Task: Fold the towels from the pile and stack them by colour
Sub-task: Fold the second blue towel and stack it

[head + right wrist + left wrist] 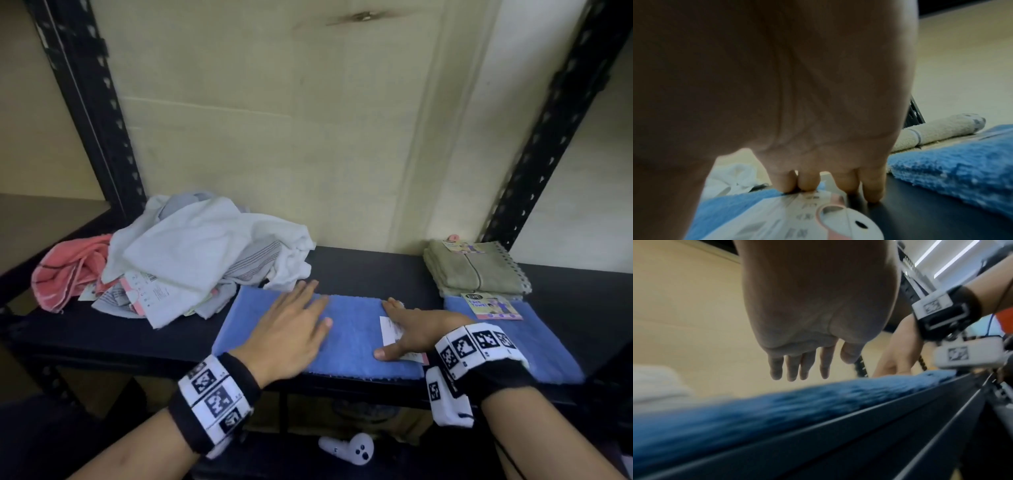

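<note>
Off to the left of the blue towel (pixel 349 337) sits the pile (pixel 191 260), white and pink cloth heaped up, touching the towel's far left corner. The towel itself lies flat on the shelf (pixel 370 270), long axis running left to right along the front edge. Left hand (pixel 291 329) rests on the towel's left half, fingers straight and spread, gripping nothing (the wrist view shows them reaching out just above the pile of the cloth). Right hand (pixel 416 330) sits at the towel's right end, fingers extended and pressing down on the paper tag (pixel 394 334) and the edge there, also gripping nothing. Just right of the towel lies the blue stack (pixel 534 339), with the beige stack (pixel 476 270) behind it. So the stack lies on the right-hand side, the right hand is nearer, and I'd judge the next fold runs across that long axis.
</note>
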